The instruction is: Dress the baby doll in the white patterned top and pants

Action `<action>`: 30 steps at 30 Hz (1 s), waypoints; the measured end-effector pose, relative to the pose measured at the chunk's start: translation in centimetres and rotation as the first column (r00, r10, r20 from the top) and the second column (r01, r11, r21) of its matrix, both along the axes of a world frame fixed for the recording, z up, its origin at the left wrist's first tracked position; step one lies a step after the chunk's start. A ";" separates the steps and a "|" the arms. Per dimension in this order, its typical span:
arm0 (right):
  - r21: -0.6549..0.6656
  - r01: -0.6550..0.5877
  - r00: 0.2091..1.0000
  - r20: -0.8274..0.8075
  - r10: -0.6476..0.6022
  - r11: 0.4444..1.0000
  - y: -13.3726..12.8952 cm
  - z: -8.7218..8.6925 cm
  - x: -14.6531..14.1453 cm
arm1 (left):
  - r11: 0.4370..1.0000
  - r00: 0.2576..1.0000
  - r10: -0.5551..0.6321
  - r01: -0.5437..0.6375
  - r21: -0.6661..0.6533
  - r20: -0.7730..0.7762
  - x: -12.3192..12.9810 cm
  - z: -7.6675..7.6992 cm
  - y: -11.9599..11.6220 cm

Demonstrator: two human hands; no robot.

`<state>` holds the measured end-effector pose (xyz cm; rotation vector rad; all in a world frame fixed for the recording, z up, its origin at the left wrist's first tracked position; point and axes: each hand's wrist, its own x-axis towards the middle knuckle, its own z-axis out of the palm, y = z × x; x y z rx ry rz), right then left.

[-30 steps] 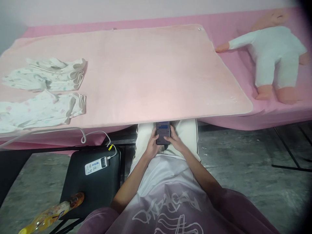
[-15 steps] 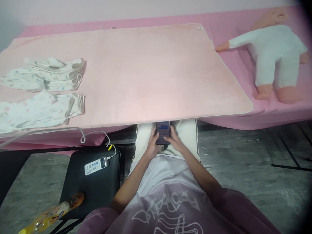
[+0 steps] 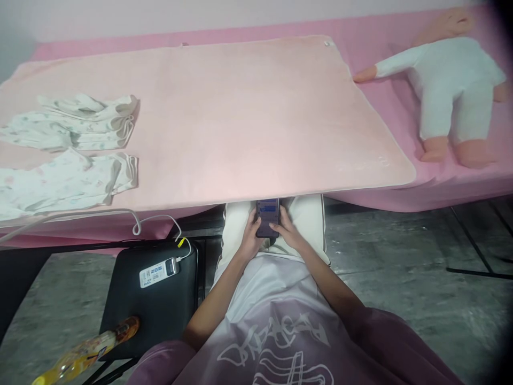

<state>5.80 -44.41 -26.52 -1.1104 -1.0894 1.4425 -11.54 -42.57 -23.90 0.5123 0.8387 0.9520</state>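
Note:
A smartphone (image 3: 267,219) with its screen lit is held upright over my lap, just below the table's front edge. My left hand (image 3: 251,235) grips its left side, the thumb along the edge. Round the right side wraps my right hand (image 3: 287,230), its thumb over the lower part of the screen. The phone's top end is hidden under the pink mat (image 3: 248,117). Folded baby clothes with small prints lie on the mat's left side, one pile (image 3: 92,123) behind another (image 3: 72,179). A baby doll (image 3: 457,80) in white clothes lies at the far right.
A black stool (image 3: 160,315) stands at my left. On it are a white power bank (image 3: 159,272) with a cable (image 3: 160,216) plugged in, and a bottle (image 3: 84,353) of yellow drink lying on its side. Thin black metal legs (image 3: 473,240) stand on the grey floor at right.
The view has shifted very slightly. Both hands keep the same hold on the phone, and nothing else has visibly moved.

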 end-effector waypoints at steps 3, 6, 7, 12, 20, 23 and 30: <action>-0.011 -0.011 1.000 -0.023 0.010 1.000 0.1 0.3 0.1 | 1.000 0.999 -0.022 0.022 0.007 0.023 -0.1 0.2 0.0; -0.048 -0.008 0.998 -0.057 0.005 0.999 0.1 0.6 0.3 | 0.997 0.996 -0.073 0.072 0.023 0.042 -0.5 0.5 0.0; -0.063 -0.002 0.998 -0.067 -0.002 0.998 0.2 0.8 0.3 | 0.996 0.995 -0.091 0.090 0.028 0.038 -0.6 0.5 -0.1; -0.112 0.008 0.995 -0.102 -0.019 0.994 0.2 1.3 0.5 | 0.993 0.993 -0.120 0.120 0.004 0.001 -1.0 -0.1 -0.3; -0.121 0.002 0.994 -0.110 -0.016 0.993 0.1 0.6 0.6 | 0.996 0.993 -0.085 0.085 0.003 0.079 -1.1 0.4 -0.2; -0.127 0.000 0.996 -0.086 -0.011 0.992 0.0 0.5 0.5 | 0.997 0.994 -0.071 0.071 0.002 0.087 -1.1 0.5 -0.2; -0.093 -0.037 0.993 -0.111 0.027 0.995 -0.1 0.4 0.7 | 0.998 0.992 -0.054 0.057 -0.026 0.115 -0.9 0.4 -0.1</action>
